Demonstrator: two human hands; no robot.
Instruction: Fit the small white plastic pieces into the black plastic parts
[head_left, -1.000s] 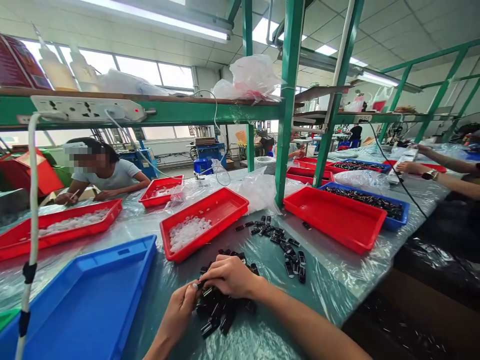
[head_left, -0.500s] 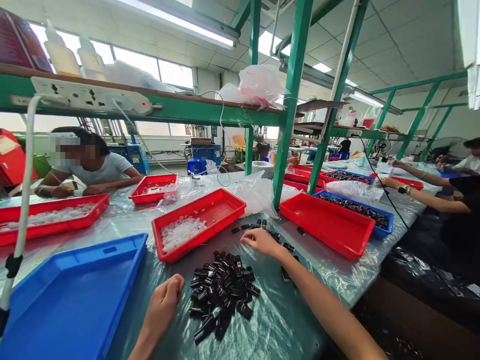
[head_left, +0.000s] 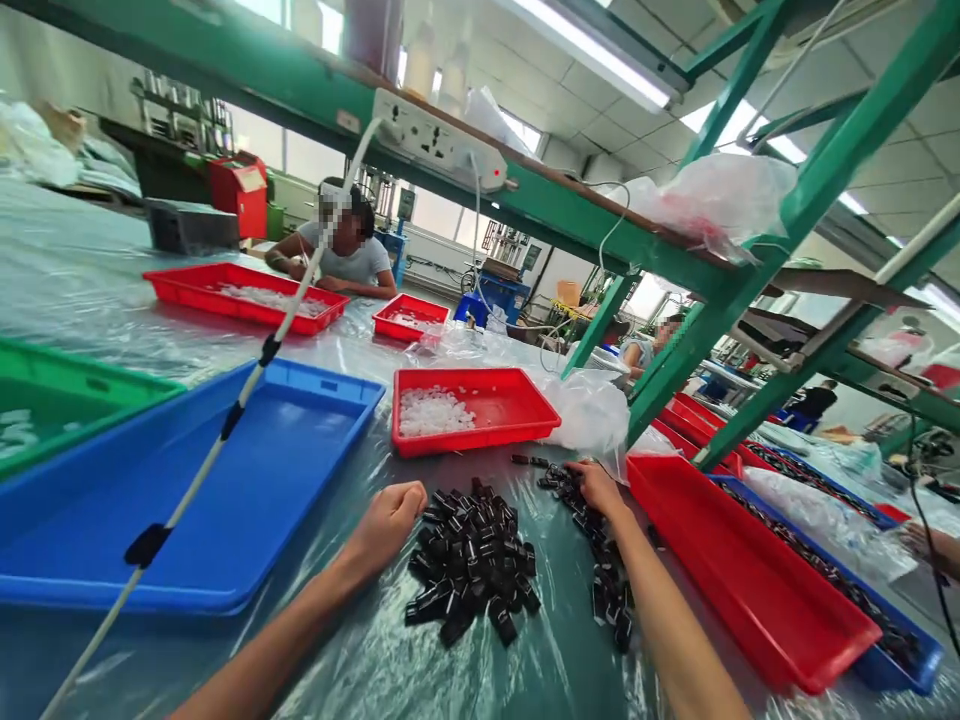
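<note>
My left hand (head_left: 391, 518) is closed in a fist at the left edge of a heap of small glossy black pieces (head_left: 476, 565). Whatever its fingers hold, if anything, is hidden. Farther right, my right hand (head_left: 600, 490) has its bent fingers drawn together at a second, spread-out strip of black pieces (head_left: 611, 590). The fingertips touch or nearly touch the pieces there, and I cannot make out what is between them. Just beyond the heap stands a red tray (head_left: 517, 400) with small whitish translucent pieces (head_left: 433, 412) at its left end.
A large blue tray (head_left: 187, 500) and a green tray (head_left: 82, 375) lie left, crossed by a white cable (head_left: 199, 490). Another red tray (head_left: 750, 580) is at right, beside a blue tray of black pieces (head_left: 896, 635). A green post (head_left: 795, 220) slants overhead. A person (head_left: 345, 250) sits across the table.
The view has swung left and tilted. My right hand has moved from above the table near the heap onto the strip of black pieces. My left hand stays closed beside the heap.
</note>
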